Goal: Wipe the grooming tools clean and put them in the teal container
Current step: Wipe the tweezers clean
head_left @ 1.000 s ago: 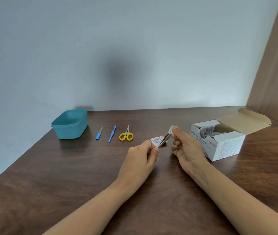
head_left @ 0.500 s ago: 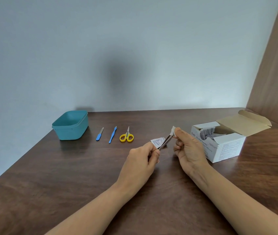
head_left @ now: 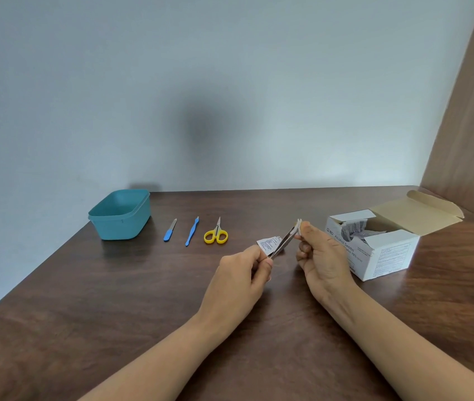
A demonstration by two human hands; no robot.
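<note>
My left hand [head_left: 241, 273] grips the near end of metal tweezers [head_left: 283, 242], which slant up to the right. My right hand [head_left: 321, 256] pinches a white swab [head_left: 298, 226] round the tweezers' far tip. A torn swab wrapper [head_left: 267, 243] lies on the table just behind the tweezers. The teal container [head_left: 120, 217] stands at the back left, with nothing visible inside. To its right lie a blue-handled nail file [head_left: 169, 230], a thin blue tool [head_left: 192, 231] and yellow-handled scissors [head_left: 216, 233] in a row.
An open white box of alcohol swabs [head_left: 380, 250] stands at the right, its flap folded back toward a wooden side panel [head_left: 467, 125]. The brown wooden table [head_left: 114, 299] ends at a pale wall behind; its left edge runs diagonally.
The swab in my right hand has slid along the tweezers to their far tip. Both hands stay almost in place.
</note>
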